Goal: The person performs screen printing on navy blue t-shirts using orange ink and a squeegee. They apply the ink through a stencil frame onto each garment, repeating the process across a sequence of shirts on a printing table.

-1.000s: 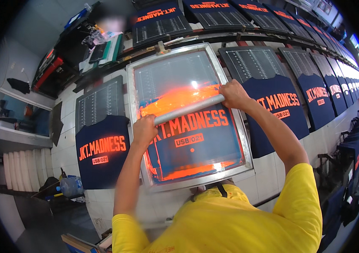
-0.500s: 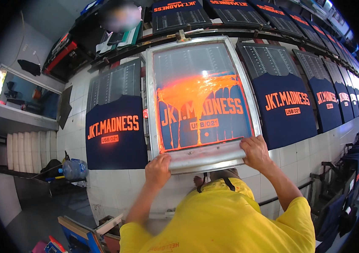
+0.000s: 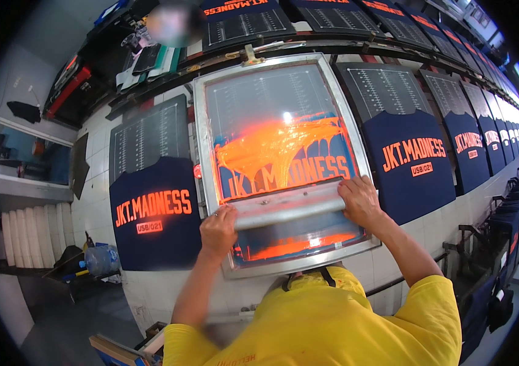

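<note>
My left hand (image 3: 219, 230) and my right hand (image 3: 360, 201) are closed on the two ends of a long silver squeegee (image 3: 290, 206). It lies across a metal-framed printing screen (image 3: 203, 131), somewhat below its middle. Beyond the squeegee, thick bright orange ink (image 3: 265, 152) spreads over the mesh and runs in drips. Through the mesh, part of a row of orange letters on dark blue shows; the squeegee covers the rest of it. A band of orange ink (image 3: 299, 247) also lies on the mesh at the near end. A clamp (image 3: 251, 55) sits at the screen's far edge.
Navy shirts with orange print lie on dark boards, one shirt (image 3: 156, 244) to the left and another shirt (image 3: 415, 192) to the right, with several farther along. More boards line the far rail. A clear water bottle (image 3: 101, 260) stands at left. Dark garments (image 3: 503, 244) hang at right.
Both hands have pushed the squeegee away from me, from the screen's near edge toward its middle. Orange ink now shows on the near strip of mesh behind it. The view has shifted slightly.
</note>
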Motion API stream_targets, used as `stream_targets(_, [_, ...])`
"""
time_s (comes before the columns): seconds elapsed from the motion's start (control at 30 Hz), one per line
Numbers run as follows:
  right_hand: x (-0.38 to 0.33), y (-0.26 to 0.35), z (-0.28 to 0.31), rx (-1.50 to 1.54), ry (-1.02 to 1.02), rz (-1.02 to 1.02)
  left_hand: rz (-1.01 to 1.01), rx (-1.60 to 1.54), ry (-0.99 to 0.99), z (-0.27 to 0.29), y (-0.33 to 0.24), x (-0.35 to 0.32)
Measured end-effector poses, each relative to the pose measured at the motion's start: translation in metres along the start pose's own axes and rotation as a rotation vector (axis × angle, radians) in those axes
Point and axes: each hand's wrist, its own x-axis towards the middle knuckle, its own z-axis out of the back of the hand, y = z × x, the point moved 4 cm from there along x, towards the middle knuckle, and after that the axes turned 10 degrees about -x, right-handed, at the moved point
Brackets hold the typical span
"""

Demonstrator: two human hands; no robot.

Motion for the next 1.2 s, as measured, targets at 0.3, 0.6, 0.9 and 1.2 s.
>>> stream_targets(0.3, [0.094,-0.057,-0.015,-0.041,0.099,-0.048,0.027,-0.028,0.035,-0.011,0.054,0.101])
stream_targets(0.6, [0.124,-0.076,0.004,-0.108,0.191,-0.038,0.179,-0.013,0.200,0.014,0.055,0.131])
stream_targets(0.9, [0.120,-0.076,0.065,-0.102,-0.050,-0.024,0.129,-0.036,0.059,0.059,0.032,0.137])
stream_targets(1.2, [0.022,-0.033,0.089,-0.041,-0.125,-0.005,0.014,-0.006,-0.047,0.071,-0.029,0.048])
